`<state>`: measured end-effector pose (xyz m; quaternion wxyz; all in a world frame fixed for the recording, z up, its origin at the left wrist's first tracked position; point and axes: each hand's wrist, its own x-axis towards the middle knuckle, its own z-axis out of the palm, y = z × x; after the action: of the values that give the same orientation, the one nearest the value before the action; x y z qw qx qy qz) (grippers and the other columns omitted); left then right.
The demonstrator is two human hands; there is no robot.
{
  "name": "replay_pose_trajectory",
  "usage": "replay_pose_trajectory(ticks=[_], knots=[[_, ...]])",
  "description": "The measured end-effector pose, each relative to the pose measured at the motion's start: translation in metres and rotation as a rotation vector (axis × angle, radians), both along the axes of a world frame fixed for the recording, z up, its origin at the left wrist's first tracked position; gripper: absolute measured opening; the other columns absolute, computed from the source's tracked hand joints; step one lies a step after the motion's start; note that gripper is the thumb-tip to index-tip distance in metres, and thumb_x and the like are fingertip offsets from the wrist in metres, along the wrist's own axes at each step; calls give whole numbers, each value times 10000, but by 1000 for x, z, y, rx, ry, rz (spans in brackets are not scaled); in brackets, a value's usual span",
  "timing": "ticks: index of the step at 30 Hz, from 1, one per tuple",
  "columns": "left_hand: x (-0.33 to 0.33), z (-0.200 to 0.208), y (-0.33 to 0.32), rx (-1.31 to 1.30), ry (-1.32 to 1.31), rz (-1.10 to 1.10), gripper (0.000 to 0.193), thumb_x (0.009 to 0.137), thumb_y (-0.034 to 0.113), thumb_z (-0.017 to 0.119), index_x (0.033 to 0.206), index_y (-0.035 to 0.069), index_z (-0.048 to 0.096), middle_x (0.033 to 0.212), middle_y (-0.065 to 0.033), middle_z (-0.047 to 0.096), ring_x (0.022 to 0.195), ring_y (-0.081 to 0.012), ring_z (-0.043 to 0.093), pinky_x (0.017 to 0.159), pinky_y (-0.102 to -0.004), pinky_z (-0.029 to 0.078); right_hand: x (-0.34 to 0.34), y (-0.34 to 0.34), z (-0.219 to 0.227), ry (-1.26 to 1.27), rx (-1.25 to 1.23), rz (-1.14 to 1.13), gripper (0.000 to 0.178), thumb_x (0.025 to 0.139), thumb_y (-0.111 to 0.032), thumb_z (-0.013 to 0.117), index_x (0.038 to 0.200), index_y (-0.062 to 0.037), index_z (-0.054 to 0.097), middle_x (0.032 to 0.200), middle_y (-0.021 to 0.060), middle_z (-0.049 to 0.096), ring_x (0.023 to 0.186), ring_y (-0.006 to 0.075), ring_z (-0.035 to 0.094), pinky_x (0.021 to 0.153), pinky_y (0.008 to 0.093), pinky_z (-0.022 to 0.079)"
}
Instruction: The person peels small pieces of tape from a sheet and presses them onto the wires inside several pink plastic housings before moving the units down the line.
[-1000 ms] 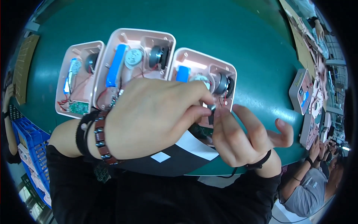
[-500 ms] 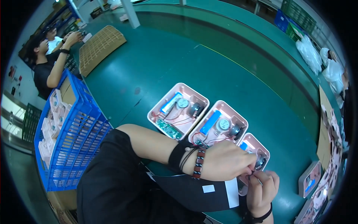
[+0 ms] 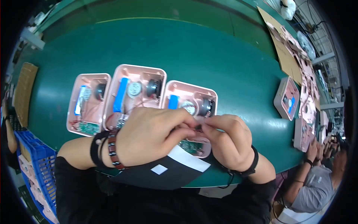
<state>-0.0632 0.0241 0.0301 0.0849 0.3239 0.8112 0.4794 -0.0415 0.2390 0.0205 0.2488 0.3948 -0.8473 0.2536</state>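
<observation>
Black apron cloth with a white rectangular label (image 3: 159, 169) and a white paper slip (image 3: 185, 158) lies nearest, over the table's near edge. Just above it the left hand (image 3: 151, 136) and right hand (image 3: 227, 140) meet fingertip to fingertip, both pinched narrowly on a small part too hidden to identify. They work over the near end of the right-hand pink open casing (image 3: 190, 112), which lies flat on the green table (image 3: 209, 56) with its long axis running away from the person, circuit-board end nearest, blue cell and round speaker farther. Half a second ago the view tilted toward a blue crate and the table's left side; now it looks squarely down and the hands sit centred. Two more pink casings (image 3: 134, 95) lie just beside it on the left. Farther right, grey-pink cases (image 3: 286, 98) and a brown cardboard sheet (image 3: 283, 56) lie near another person's hand (image 3: 311, 151).
</observation>
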Motion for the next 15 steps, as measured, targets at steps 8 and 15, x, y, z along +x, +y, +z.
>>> replay_pose_trajectory(ticks=[8,15], knots=[[-3,0,2,-56,22,5,136,817,41,724,942,52,674,784,-51,707,500,-142,583,458,-265,413,-3,-2,-7,112,-8,43,218,631,15,719,830,49,638,952,136,652,683,200,607,642,304,513],[-1,-5,1,-35,190,-33,146,777,9,727,897,54,658,755,-51,669,549,-188,607,471,-283,438,-1,-1,-7,83,-25,63,340,538,85,753,859,45,647,967,161,658,700,239,604,557,302,497]])
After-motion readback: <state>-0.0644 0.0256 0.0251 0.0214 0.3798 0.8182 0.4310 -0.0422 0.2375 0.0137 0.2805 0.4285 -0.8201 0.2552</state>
